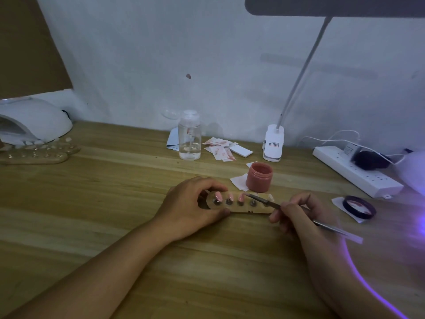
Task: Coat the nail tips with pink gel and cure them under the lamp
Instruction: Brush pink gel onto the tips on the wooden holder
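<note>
**Hands at work on the third tip, coating part done**

Left hand (190, 203) grips the left end of the wooden holder (248, 212), fingers curled over its far edge and thumb on the near edge, pinning it to the table (115, 215). Right hand (301, 217) pinches the brush (264, 201), whose tip meets the third of the nail tips (240, 198) from the left.

The three leftmost tips look pink. The ones to the right look bare, though blur makes this uncertain.

The open jar of pink gel (259, 178) stands just beyond the holder, and its lid (359, 207) lies to the right.

Curing seems undone for this row. One lamp (414, 171) glows purple at the right edge, well apart from the holder, and a white lamp (34, 123) sits far left.
</note>
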Demonstrator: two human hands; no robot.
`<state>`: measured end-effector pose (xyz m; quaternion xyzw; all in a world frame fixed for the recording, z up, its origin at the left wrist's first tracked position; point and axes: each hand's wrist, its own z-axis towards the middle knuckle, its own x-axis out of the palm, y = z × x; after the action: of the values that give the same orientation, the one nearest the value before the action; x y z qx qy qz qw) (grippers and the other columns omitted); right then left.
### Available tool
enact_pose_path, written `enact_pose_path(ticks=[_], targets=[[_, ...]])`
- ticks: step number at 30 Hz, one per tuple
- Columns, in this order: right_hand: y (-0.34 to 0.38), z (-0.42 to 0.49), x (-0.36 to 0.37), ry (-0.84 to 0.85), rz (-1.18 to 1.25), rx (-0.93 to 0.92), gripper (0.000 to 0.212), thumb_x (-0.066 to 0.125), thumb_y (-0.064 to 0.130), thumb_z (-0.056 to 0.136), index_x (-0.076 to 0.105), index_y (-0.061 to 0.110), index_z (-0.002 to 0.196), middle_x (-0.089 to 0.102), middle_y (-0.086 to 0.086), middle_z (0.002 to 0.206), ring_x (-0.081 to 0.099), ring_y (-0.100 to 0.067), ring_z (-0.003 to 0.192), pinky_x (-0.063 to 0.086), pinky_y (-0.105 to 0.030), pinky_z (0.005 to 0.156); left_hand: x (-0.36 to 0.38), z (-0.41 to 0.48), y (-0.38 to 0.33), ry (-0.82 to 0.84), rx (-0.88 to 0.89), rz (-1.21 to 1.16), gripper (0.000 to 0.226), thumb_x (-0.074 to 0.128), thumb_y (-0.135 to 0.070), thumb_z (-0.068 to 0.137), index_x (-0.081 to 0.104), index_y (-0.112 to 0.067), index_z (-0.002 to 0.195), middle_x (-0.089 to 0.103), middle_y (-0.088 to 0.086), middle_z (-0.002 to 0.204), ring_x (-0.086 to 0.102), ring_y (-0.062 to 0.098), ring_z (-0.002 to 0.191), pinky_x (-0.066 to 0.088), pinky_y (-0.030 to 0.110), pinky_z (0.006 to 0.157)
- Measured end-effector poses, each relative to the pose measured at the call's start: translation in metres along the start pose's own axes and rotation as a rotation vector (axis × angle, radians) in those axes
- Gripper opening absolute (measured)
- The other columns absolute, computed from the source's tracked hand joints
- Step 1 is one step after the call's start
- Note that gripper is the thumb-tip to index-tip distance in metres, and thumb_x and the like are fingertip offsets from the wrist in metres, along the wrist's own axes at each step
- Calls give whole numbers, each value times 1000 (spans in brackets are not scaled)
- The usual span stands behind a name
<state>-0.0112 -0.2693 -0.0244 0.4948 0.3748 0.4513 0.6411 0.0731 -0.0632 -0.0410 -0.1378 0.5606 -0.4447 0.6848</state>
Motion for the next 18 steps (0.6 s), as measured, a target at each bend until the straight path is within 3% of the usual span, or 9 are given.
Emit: enact_pose_path(ticks=[8, 18], targets=[[0, -2, 0, -4, 23, -26, 12, 59, 6, 89, 52, 8, 80, 70, -10, 66, 53, -11, 58, 44, -15, 52, 0, 0, -1, -5, 3, -9, 41, 85, -42, 69, 70, -41, 107, 63, -24, 99, 58, -5, 94, 50, 30, 89], [11, -13, 4, 5, -160, -277, 12, 62, 8, 87, 52, 10, 80, 71, -6, 67, 60, -4, 54, 47, -16, 56, -2, -3, -7, -79, 145, 46, 37, 77, -49, 69, 66, -42, 104, 60, -24, 94, 55, -1, 94, 49, 34, 83]])
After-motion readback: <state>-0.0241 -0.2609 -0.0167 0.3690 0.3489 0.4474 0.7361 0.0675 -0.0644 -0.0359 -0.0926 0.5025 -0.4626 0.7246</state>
